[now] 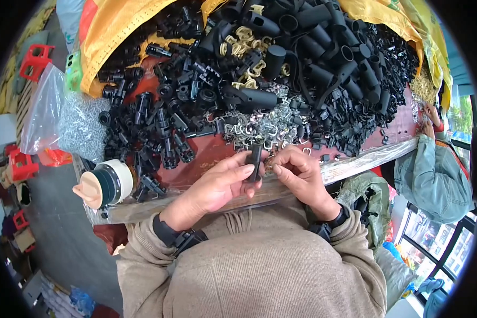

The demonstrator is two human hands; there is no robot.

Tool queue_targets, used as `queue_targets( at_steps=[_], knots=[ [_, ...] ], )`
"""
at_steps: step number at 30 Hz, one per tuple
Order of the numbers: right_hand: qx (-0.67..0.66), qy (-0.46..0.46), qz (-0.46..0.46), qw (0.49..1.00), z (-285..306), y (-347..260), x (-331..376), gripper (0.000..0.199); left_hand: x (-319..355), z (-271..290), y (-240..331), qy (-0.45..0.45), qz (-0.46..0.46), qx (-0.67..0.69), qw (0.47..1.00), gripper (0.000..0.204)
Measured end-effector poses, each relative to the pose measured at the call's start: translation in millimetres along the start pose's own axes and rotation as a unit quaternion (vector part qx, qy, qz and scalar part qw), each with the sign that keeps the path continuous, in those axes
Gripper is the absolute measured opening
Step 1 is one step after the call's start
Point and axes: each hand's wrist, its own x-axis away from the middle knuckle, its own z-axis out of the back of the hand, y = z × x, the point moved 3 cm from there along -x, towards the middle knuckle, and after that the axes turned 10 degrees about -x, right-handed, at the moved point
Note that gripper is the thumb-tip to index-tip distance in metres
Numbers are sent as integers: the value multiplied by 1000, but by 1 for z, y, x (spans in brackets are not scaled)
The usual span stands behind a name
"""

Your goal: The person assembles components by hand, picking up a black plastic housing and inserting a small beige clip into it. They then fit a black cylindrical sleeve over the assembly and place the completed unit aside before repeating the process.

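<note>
My left hand (214,184) is closed around a slim black plastic piece (255,163), which stands upright between thumb and fingers. Just to the right, my right hand (303,177) is curled in a pinch with its fingertips near that piece; anything in them is too small to make out. Both hands are over the table's front edge. Beyond them lies a heap of small silvery metal hooks and clips (259,127). Black plastic fittings (161,127) are piled to the left of it, and small black parts (339,119) to the right.
Large black tubular parts (315,47) and cream plastic pieces (244,40) lie at the back, beside yellow sacks (119,29). A lidded cup (108,183) and a clear bag of screws (85,124) are on the left. Another person (434,175) works at the right.
</note>
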Motion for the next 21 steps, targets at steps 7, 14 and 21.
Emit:
queue_targets(
  at_steps=[7,14,21],
  knots=[
    [206,-39,135,968,-9,-15,-2,10,-6,16,-9,11,-5,-71,997,39],
    [306,-68,194,930,-26,-19,-12,16,-10,18,-7,19,-14,-182,983,32],
    [325,-75,141,932,-35,-24,-10,10,-19,21,-25,29,-118,-340,933,28]
  ],
)
